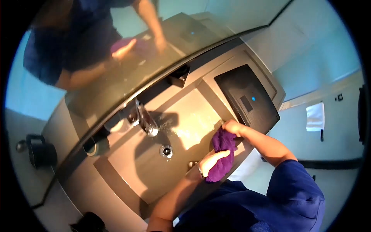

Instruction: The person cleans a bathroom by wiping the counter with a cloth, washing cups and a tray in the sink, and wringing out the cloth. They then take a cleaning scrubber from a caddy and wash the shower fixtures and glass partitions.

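A crumpled purple cloth (222, 156) hangs over the front edge of the sink basin (201, 104), held between my two hands. My left hand (213, 161) is closed around its lower part, thumb lying across the top. At the upper end, my right hand (232, 128) grips a bunched bit of the cloth, with its fingers partly hidden. Beyond my hands the chrome tap (147, 121) reaches over the basin. Below its spout lies the drain plug (166, 151). Wet patches glisten on the basin floor.
A black, flat box-like item (247, 96) sits on the right counter beside the basin. A small dark holder (179, 76) and a cup (96, 146) stand by the mirror (154, 62). A white towel (315, 116) hangs at the right.
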The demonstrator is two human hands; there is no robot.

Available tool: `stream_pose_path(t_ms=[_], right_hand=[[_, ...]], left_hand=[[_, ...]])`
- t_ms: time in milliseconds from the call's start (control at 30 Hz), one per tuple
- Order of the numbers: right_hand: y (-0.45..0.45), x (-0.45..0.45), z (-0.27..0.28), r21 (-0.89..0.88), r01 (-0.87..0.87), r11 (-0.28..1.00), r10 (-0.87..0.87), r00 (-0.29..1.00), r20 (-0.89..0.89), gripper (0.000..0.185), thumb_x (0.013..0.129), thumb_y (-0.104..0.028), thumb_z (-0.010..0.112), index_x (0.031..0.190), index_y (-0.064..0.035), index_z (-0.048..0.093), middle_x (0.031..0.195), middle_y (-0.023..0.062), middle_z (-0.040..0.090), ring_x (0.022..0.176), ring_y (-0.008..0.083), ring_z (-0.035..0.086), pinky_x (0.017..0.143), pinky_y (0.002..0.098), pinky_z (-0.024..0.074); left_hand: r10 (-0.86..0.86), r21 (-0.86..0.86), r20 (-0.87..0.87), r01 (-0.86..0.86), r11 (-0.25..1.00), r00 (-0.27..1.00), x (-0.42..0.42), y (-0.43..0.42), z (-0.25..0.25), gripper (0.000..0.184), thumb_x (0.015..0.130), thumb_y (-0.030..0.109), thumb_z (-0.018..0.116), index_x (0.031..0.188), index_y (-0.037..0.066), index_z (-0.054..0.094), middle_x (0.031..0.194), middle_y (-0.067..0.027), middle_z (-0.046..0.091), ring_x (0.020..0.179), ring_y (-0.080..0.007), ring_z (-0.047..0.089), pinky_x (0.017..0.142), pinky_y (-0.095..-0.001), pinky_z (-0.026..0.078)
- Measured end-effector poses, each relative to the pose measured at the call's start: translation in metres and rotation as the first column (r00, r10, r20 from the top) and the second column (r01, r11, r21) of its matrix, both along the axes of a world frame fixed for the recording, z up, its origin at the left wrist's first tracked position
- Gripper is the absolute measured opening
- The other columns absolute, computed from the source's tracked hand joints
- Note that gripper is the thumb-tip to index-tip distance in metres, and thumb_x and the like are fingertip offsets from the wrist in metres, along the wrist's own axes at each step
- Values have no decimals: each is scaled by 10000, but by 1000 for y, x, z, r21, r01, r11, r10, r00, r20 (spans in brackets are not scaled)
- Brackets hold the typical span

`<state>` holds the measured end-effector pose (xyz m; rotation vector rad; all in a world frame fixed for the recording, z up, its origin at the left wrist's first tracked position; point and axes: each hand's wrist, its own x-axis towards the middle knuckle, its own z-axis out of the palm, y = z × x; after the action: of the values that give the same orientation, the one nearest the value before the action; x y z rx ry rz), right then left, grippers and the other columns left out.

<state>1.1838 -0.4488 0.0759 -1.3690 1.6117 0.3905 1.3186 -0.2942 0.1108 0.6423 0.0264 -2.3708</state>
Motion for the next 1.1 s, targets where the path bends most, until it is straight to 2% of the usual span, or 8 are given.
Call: stream_pose_path(t_ms=[67, 133, 200, 267, 467, 533, 767, 1100], right_hand=[[-6, -13, 6, 513, 444, 735, -633, 720, 285, 269, 775, -176, 512, 962, 10, 565, 906, 120, 622, 766, 252, 619, 671, 401, 511], [-4, 9, 52, 550, 380, 744, -654, 583, 482, 272, 812, -199, 543, 986, 10, 546, 914, 129, 618, 778, 241, 617, 751, 382, 504], [-25, 6, 42, -15, 295, 955, -244, 817, 522, 230, 757, -148, 580, 941, -14, 551, 841, 128, 621, 770, 234, 609, 678, 378, 502], [-31, 16, 50, -737, -481, 474, 477, 844, -244, 250, 680, -101, 571, 927, -65, 558, 774, 180, 607, 734, 283, 617, 630, 376, 493], [1, 27, -2, 140, -990, -34, 805, -110, -582, 205, 770, -150, 492, 874, -105, 663, 880, 80, 645, 792, 225, 631, 658, 338, 504], [9, -1, -41, 232, -965, 118, 849, -23, -528, 244, 790, -182, 496, 962, -97, 646, 951, 86, 633, 894, 229, 603, 737, 353, 480], [-14, -24, -85, 318, -831, 457, 877, 361, -316, 381, 577, -123, 632, 951, -47, 632, 979, 162, 605, 899, 258, 581, 747, 362, 450], [91, 58, -115, 204, -971, 123, 967, 163, 194, 245, 679, -175, 540, 742, 55, 596, 733, 247, 570, 645, 317, 568, 580, 380, 427]], left_hand=[[90, -89, -105, -99, 991, 990, -1, 2, 18, 322, 807, 205, 569, 1101, 81, 523, 953, -21, 595, 846, -118, 569, 758, -244, 458], [10, -2, -172, -10, 1000, 985, 18, -7, 21, 302, 810, 242, 567, 1072, 92, 543, 906, -14, 614, 779, -121, 584, 721, -251, 473], [8, 99, -229, 15, 995, 973, 44, -17, 29, 282, 812, 286, 556, 1004, 79, 572, 861, -50, 622, 717, -165, 592, 662, -291, 491], [69, 16, -266, -67, 998, 961, 54, -26, 3, 310, 815, 317, 545, 1002, 70, 568, 843, -71, 620, 710, -189, 594, 658, -306, 495], [-127, 8, -19, 127, 992, 992, 2, -24, -27, 319, 788, 356, 569, 971, 97, 592, 809, -61, 627, 669, -161, 590, 602, -296, 487], [37, 10, 278, -41, 999, 960, -20, -20, -33, 288, 792, 346, 562, 946, 106, 602, 779, -45, 622, 629, -149, 577, 558, -289, 478], [12, 17, 99, -13, 1000, 995, -5, -6, -39, 228, 794, 292, 573, 913, 103, 616, 771, -21, 614, 619, -120, 562, 529, -253, 451], [155, -266, 798, 110, 958, 583, 29, 114, 6, 633, 768, 466, 532, 1006, -107, 407, 961, -265, 524, 918, -325, 539, 779, -359, 423]])
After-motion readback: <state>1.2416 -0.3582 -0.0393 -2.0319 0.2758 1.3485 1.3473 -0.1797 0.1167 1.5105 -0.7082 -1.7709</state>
